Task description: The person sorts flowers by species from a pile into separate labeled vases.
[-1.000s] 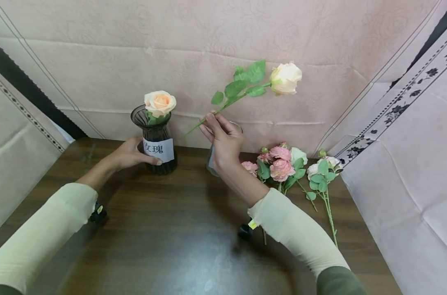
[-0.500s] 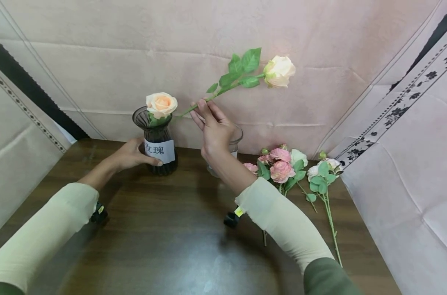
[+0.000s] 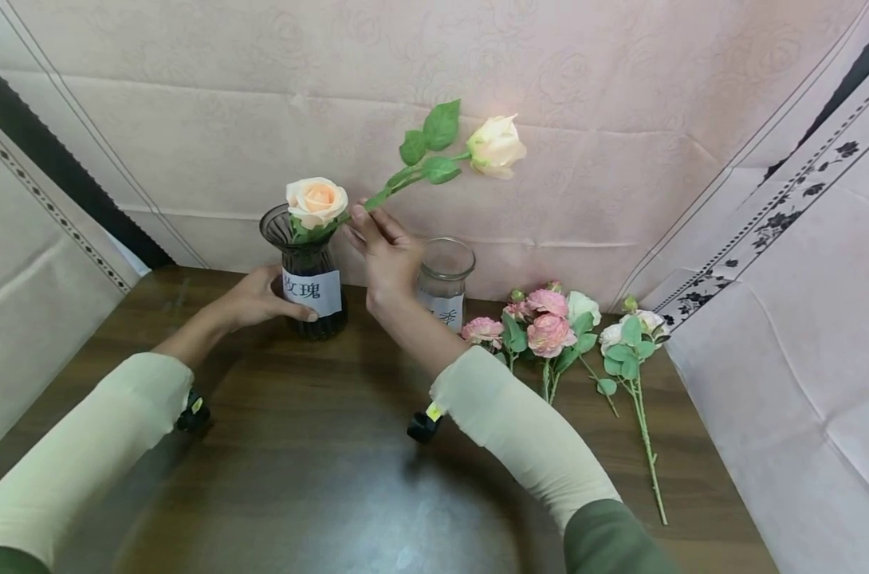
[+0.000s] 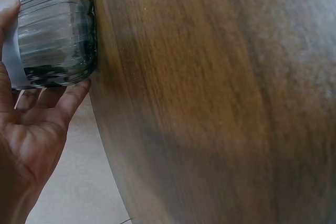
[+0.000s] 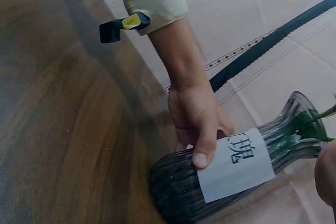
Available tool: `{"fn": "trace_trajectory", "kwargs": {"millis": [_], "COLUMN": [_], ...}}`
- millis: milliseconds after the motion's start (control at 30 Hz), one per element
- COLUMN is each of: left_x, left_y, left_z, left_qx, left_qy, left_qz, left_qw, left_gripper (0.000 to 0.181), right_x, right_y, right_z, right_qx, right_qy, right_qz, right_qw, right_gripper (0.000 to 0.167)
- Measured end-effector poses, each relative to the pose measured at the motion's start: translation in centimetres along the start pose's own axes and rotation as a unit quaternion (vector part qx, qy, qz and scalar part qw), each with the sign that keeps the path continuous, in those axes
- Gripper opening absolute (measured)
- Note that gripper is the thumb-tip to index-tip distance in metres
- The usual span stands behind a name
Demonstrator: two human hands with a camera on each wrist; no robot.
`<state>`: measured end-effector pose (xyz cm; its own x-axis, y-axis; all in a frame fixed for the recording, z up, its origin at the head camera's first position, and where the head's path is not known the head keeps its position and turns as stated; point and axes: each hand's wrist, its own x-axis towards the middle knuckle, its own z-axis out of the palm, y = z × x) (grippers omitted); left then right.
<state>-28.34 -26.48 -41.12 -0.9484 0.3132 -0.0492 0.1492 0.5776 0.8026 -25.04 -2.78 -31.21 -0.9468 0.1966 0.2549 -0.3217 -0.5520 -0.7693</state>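
My left hand [image 3: 251, 303] grips a dark ribbed glass vase [image 3: 309, 259] at the table's far left, thumb across its paper label and fingers behind. The left wrist view has the vase's base [image 4: 60, 40] on the tabletop. A peach rose [image 3: 316, 202] stands in the vase, its bloom above the rim. My right hand [image 3: 391, 257] pinches the green stem of a cream rose [image 3: 495, 147], which slants with its bloom up and to the right. The stem's lower end lies by the vase mouth, behind the peach bloom; whether it is inside the rim cannot be told.
Behind my right forearm stands a clear glass jar [image 3: 447, 267] with a label. Pink flowers [image 3: 549, 323] and a white-flowered stem [image 3: 638, 399] lie on the right of the wooden table [image 3: 312, 462]. A pale cloth wall [image 3: 585, 72] closes off the back.
My right hand has moved left with the cream rose, carrying its stem end to the vase mouth. More of the glass jar shows now. My left hand stays on the vase.
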Motion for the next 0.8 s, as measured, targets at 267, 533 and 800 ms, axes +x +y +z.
{"fn": "trace_trajectory", "kwargs": {"millis": [267, 533, 800], "left_x": [-0.1, -0.2, -0.4], "left_y": [0.1, 0.2, 0.4], "left_z": [0.0, 0.3, 0.0], "left_qx": [-0.004, -0.011, -0.008], "left_qy": [-0.001, -0.007, -0.006], "left_qz": [0.006, 0.013, 0.009], "left_qw": [1.0000, 0.9998, 0.9999], "left_gripper": [0.079, 0.077, 0.078], "right_x": [-0.8, -1.4, -2.6], "right_y": [2.1, 3.5, 3.7], "right_z": [0.5, 0.8, -0.4], "right_qx": [-0.121, -0.113, -0.146], "right_qy": [0.025, 0.003, -0.063], "right_qz": [0.000, 0.023, -0.015], "right_qw": [0.9923, 0.9934, 0.9872], "right_gripper": [0.023, 0.021, 0.039]}}
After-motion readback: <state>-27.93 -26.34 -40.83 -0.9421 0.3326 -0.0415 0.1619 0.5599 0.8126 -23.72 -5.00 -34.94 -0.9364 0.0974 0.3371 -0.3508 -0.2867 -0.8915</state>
